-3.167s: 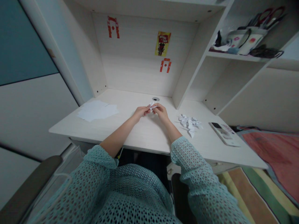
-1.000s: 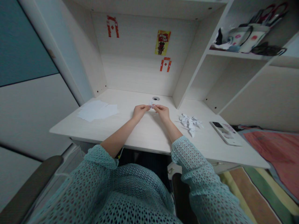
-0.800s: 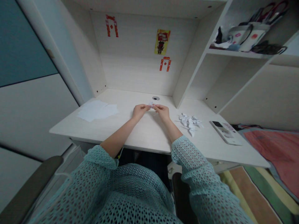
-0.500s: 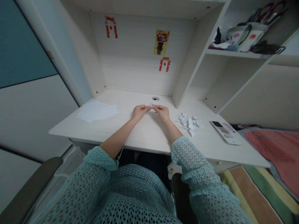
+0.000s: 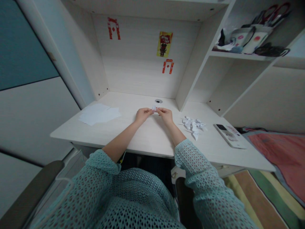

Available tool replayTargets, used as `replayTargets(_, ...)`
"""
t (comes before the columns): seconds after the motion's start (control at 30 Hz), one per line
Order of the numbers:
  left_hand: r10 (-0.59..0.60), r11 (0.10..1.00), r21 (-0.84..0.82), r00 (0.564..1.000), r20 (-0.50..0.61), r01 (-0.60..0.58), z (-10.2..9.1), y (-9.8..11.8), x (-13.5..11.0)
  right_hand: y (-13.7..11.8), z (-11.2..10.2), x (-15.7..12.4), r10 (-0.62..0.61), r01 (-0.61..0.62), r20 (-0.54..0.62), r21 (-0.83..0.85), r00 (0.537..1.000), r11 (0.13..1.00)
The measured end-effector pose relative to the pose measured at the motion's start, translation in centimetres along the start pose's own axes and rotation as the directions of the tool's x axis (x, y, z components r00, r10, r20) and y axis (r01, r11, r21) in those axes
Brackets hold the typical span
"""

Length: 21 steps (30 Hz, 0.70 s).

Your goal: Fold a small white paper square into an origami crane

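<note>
Above the middle of the desk, my left hand (image 5: 143, 114) and my right hand (image 5: 166, 114) pinch a small piece of folded white paper (image 5: 154, 108) between them. The fingertips of both hands meet closely around it and cover much of its shape. To the right of my right hand lies a pile of folded white paper pieces (image 5: 194, 125), pointed and overlapping. Flat white paper sheets (image 5: 97, 114) are spread at the left of the desk, away from my left hand.
The white desk (image 5: 145, 140) has a round cable hole (image 5: 158, 101) near its back panel. A phone (image 5: 230, 136) rests at the right. Cups holding scissors and pens (image 5: 254, 38) stand on the shelf. A chair armrest (image 5: 33, 190) is at lower left.
Both hands stay in nearly the same place, pinching the folded paper. The paper's visible part has shifted slightly between the fingertips.
</note>
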<state>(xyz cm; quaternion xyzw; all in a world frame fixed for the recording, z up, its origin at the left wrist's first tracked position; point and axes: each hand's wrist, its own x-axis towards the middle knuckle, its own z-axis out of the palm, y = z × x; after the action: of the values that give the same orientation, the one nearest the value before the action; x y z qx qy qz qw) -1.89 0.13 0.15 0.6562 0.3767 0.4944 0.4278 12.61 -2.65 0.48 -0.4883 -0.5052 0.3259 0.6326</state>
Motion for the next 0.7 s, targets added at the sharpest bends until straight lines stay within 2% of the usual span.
replayTargets(0.5, 0.007, 1.0, -0.008, 1.0, 0.006, -0.007, -0.05, -0.46, 0.09, -0.21, 0.01, 0.02, 0.02, -0.02, -0.004, -0.003, 1.0, 1.0)
replayTargets(0.7, 0.007, 1.0, -0.005, 1.0, 0.016, -0.007, -0.02, -0.34, 0.08, -0.3, 0.15, -0.08, -0.017, 0.017, -0.011, -0.033, 1.0, 0.999)
